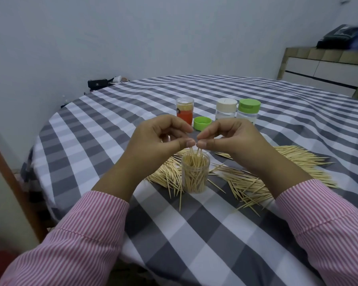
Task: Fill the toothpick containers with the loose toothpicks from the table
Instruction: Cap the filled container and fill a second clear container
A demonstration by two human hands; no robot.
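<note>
Pinching picks over jar [195,174] | left hand [157,141] and right hand [232,139] each nipped one toothpick, tips inside rim | loose toothpicks [256,182] at 3 and 9 o'clock | risk: crowded jar could deflect picks, spilling or tipping it.

Dim, flat, bluish light — soft shadows, sharp centre, wide-angle bending at edges, perhaps slight blur top right.

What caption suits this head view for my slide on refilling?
Both hands lower toothpicks into the open clear container amid loose toothpicks.
</note>
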